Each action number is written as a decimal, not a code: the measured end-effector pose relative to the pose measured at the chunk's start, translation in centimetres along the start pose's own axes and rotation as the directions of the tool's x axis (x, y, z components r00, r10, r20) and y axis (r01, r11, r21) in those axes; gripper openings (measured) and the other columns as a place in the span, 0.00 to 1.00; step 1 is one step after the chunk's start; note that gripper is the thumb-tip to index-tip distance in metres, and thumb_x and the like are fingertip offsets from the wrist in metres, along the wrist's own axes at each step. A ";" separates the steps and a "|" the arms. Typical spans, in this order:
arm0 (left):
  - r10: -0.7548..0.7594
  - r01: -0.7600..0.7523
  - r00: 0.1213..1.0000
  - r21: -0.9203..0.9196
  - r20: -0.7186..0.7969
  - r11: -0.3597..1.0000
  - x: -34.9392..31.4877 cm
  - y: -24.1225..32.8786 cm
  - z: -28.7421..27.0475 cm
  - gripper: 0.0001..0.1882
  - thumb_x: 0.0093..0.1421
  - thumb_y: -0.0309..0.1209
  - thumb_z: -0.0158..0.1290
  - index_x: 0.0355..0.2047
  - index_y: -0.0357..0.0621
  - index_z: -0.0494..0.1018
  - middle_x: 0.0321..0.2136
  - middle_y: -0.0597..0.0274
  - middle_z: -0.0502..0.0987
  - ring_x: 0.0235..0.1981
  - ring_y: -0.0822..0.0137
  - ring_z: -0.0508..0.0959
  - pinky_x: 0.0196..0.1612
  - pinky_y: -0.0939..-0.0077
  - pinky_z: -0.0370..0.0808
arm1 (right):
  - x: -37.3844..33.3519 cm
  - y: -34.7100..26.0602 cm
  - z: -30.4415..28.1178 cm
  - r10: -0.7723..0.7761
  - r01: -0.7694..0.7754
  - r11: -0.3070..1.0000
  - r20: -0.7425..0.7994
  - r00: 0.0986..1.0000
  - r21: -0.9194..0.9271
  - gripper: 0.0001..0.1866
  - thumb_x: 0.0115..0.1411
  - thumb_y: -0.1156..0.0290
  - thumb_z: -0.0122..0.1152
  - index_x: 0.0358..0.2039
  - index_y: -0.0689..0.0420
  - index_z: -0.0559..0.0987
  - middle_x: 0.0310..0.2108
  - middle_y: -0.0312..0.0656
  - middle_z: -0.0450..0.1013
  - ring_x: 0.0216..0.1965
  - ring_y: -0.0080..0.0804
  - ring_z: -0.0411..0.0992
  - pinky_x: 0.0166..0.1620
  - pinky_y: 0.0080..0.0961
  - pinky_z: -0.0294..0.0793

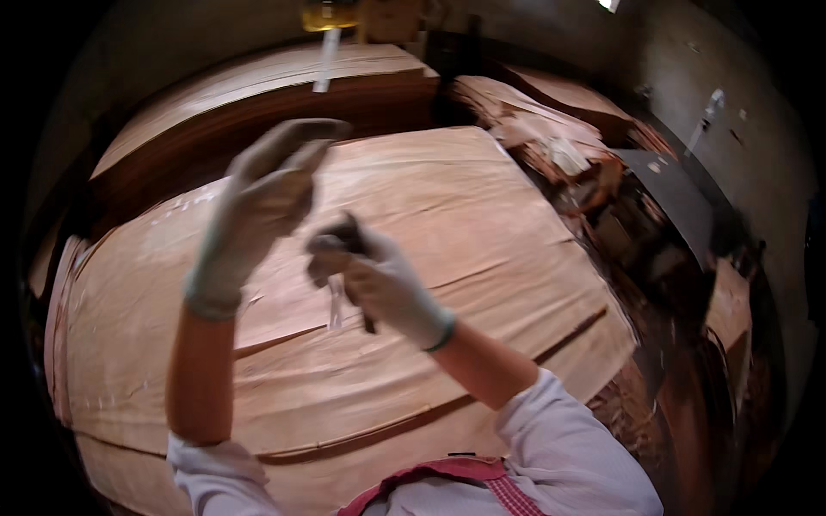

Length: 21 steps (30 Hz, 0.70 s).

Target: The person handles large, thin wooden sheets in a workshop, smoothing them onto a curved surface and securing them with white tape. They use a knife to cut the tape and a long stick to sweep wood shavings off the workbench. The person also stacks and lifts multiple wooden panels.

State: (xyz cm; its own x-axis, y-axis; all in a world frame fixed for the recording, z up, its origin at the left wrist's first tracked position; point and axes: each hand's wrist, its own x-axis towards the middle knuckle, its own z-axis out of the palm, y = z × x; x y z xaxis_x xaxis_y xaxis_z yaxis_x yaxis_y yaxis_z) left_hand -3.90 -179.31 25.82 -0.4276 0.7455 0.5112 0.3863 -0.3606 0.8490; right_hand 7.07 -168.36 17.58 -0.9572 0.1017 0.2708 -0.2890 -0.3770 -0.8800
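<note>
Both my hands wear pale work gloves and are raised over a broad stack of thin wood veneer sheets [447,198]. My right hand [379,275] is closed around a slim dark tool [369,322]. The tool's ends stick out above and below the fist; its kind is not clear. Below the right fingers, a short whitish strip [335,308] shows against the veneer, and I cannot tell whether it is held. My left hand [271,185] is higher and farther left, its bent fingers pointing right. Motion smears those fingers, so their grip cannot be made out.
A second thick veneer stack [258,90] lies behind. A yellow roll-like object [329,14] hangs at the top with a white strip [327,60] below it. Torn veneer pieces [551,146] are heaped at the far right, beside a dark panel [667,193] and the wall [731,112].
</note>
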 end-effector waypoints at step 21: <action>-0.190 0.090 0.801 -0.199 -0.568 0.976 -15.9 -2.4 -7.7 0.07 0.61 0.31 0.56 0.39 0.45 0.78 0.33 0.68 0.80 0.30 0.80 0.76 0.28 0.86 0.73 | 0.2 8.9 9.0 -0.119 0.049 0.858 -0.104 0.987 -0.511 0.10 0.61 0.75 0.60 0.40 0.62 0.72 0.23 0.36 0.72 0.24 0.17 0.67 0.28 0.17 0.68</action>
State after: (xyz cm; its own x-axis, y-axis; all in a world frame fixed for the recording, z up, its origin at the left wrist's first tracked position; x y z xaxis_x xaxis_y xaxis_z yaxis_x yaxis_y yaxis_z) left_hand -4.32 -194.62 16.71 -0.8798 0.3472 0.3245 0.1758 -0.3967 0.9009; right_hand 4.46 -179.98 13.32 -0.9122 0.2412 0.3314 -0.3017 0.1521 -0.9412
